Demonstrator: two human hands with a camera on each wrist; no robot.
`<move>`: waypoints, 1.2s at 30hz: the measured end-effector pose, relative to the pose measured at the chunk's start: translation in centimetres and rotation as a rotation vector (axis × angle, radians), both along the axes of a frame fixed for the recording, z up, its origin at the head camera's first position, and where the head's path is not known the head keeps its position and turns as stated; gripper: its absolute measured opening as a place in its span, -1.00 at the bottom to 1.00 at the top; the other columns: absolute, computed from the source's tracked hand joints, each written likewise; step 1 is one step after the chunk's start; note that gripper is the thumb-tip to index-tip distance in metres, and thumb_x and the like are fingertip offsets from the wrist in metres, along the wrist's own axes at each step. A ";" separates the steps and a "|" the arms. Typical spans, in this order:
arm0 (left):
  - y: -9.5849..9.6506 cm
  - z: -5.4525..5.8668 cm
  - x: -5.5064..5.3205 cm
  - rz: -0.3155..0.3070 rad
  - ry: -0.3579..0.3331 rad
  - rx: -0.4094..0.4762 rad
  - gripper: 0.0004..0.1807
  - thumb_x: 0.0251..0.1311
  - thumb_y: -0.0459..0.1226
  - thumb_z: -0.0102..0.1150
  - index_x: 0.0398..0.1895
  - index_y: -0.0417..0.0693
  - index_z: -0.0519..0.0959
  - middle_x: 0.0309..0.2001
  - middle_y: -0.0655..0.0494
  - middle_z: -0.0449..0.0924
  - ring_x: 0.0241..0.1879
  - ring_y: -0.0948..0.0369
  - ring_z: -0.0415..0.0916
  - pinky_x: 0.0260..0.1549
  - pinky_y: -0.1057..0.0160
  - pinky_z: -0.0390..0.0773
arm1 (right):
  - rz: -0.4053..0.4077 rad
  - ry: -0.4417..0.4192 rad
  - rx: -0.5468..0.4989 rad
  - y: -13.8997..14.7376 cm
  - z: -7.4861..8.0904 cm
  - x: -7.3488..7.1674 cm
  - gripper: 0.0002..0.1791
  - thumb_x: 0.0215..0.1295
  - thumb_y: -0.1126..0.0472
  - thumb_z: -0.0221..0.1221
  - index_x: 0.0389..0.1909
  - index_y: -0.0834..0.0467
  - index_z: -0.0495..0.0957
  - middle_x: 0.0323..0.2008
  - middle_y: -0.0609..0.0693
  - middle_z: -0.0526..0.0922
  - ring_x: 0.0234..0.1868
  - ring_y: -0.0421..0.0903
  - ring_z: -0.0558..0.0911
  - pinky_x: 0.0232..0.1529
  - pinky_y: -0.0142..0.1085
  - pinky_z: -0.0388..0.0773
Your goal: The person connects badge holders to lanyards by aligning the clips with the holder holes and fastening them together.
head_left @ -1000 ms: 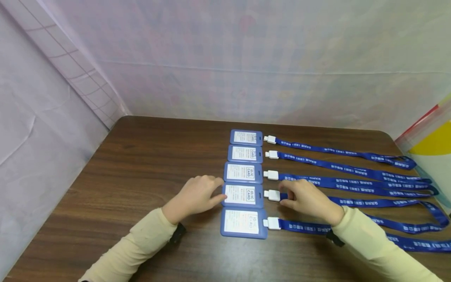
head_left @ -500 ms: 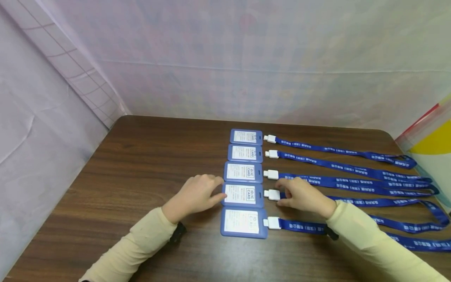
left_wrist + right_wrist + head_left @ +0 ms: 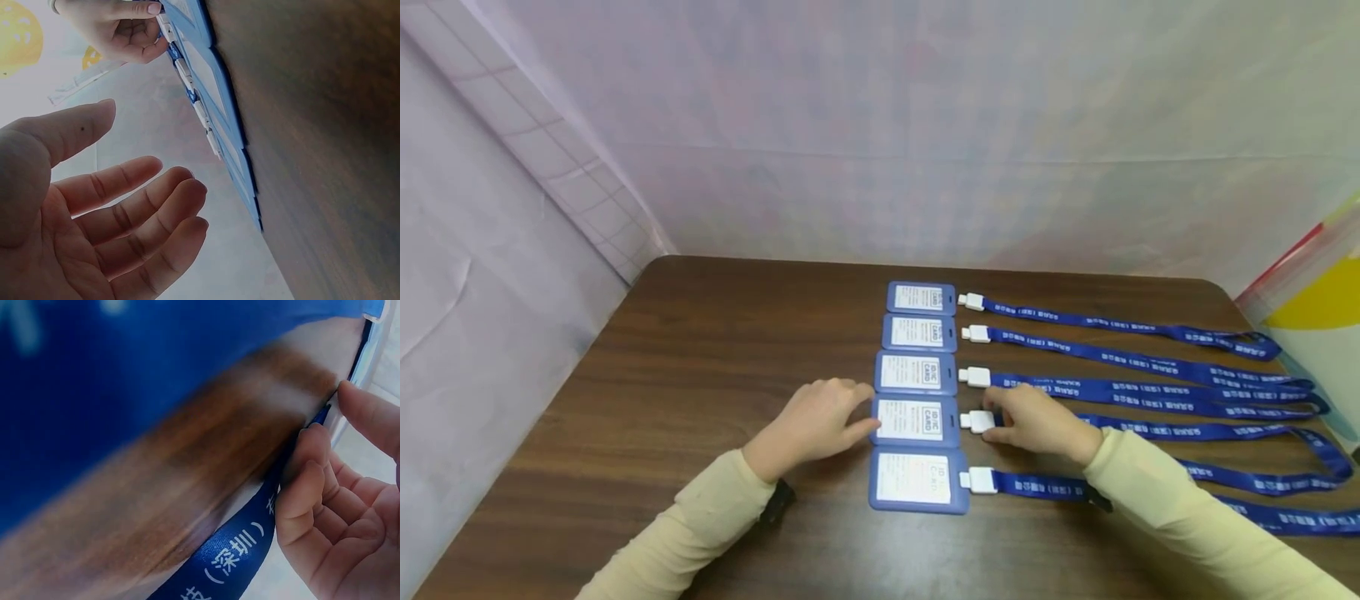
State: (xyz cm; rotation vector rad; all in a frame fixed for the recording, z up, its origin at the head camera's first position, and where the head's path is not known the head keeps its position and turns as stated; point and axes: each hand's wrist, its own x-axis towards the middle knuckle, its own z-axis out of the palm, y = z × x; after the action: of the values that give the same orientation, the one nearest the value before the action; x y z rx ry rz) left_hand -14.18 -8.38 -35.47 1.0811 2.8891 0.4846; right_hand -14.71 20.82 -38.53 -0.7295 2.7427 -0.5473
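Observation:
Blue ID card holders (image 3: 917,419) lie flat in a column on the table, several in all. To their right, blue lanyards (image 3: 1060,388) with white plastic clips stretch out, one clip facing each holder's slotted end. My left hand (image 3: 812,421) rests beside the left edge of the second holder from the front; its fingers are loosely bent with nothing in them, as the left wrist view shows. My right hand (image 3: 1037,421) pinches the second lanyard from the front just behind its white clip (image 3: 979,422), thumb and forefinger on either side. In the right wrist view its printed strap (image 3: 231,550) trails below the fingers.
The brown wooden table (image 3: 700,350) extends left of the holders and in front of them. Pale cloth (image 3: 917,167) hangs behind its back edge. A yellow and red patterned surface (image 3: 1318,292) stands at the right side. The nearest lanyard runs under the right forearm.
My right hand has shifted slightly left along the lanyard toward its clip. My left hand stays in place. The head view has tilted a little.

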 end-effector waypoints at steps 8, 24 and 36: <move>0.0 -0.4 -0.1 -0.005 -0.005 -0.002 -0.67 0.09 -0.11 0.21 -0.20 -0.18 0.57 -0.40 0.07 0.59 -0.57 0.30 0.33 -0.64 0.35 0.37 | -0.032 -0.016 0.017 -0.3 -0.2 0.1 -0.79 0.04 0.14 0.30 -0.37 0.08 0.47 -0.67 -0.19 0.39 -0.65 -0.25 0.37 -0.61 -0.40 0.37; 0.3 -0.7 -0.6 -0.009 -0.027 -0.003 -0.64 0.10 -0.11 0.21 -0.15 -0.20 0.57 -0.36 0.05 0.61 -0.56 0.31 0.35 -0.64 0.38 0.37 | -0.037 -0.036 -0.021 -0.4 -0.3 -0.2 -0.78 0.00 0.18 0.33 -0.45 0.10 0.45 -0.68 -0.15 0.37 -0.65 -0.24 0.35 -0.64 -0.40 0.33; 0.3 -1.0 -1.7 -0.021 -0.040 -0.053 -0.63 0.08 -0.11 0.23 -0.15 -0.20 0.55 -0.42 0.04 0.56 -0.56 0.29 0.33 -0.63 0.35 0.38 | -0.041 -0.050 -0.006 -0.4 -0.2 -0.6 -0.78 0.00 0.17 0.33 -0.39 0.13 0.48 -0.67 -0.15 0.39 -0.63 -0.22 0.37 -0.61 -0.39 0.35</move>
State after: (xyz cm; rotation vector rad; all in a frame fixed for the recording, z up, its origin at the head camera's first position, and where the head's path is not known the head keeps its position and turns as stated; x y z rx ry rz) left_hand -15.89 -8.06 -36.47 1.0809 2.8360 0.4211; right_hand -15.31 20.44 -38.74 -0.6535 2.7165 -0.5742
